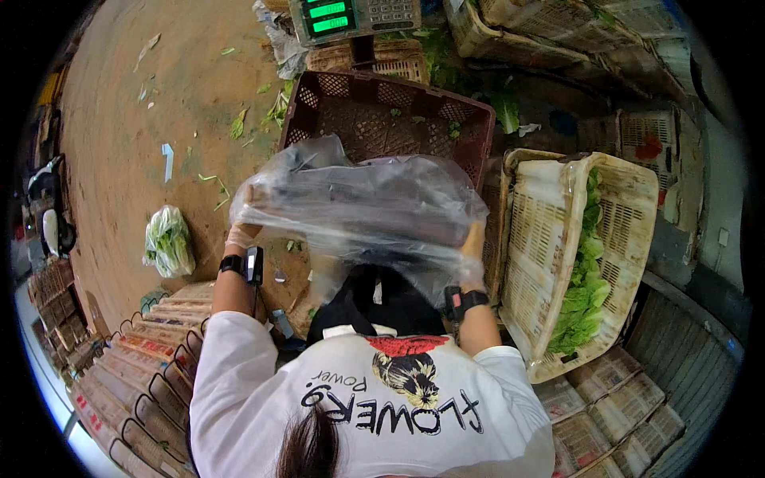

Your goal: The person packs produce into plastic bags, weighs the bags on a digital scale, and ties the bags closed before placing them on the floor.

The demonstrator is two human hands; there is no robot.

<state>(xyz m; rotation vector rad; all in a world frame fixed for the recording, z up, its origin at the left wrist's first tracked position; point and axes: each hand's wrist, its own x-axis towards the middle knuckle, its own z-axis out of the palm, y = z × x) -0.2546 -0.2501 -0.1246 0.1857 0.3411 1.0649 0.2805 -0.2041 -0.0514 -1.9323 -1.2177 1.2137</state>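
Note:
A large clear plastic bag (366, 199) is stretched wide between my two hands, in front of my body. My left hand (245, 227) grips its left end, with the film lying over the fingers. At the right end my right hand (473, 243) holds the bag, its fingers partly covered by the film. Behind the bag is a dark red-brown plastic crate (470, 111), with a few leaf scraps on its bottom; the bag hides its near side.
A scale display (331, 17) rises beyond the crate. To the right a tilted cream crate (534, 239) holds leafy greens (582, 299). Bagged greens (169, 241) lie on the floor at left. Stacked crates (143, 382) stand lower left. Leaf scraps litter the floor.

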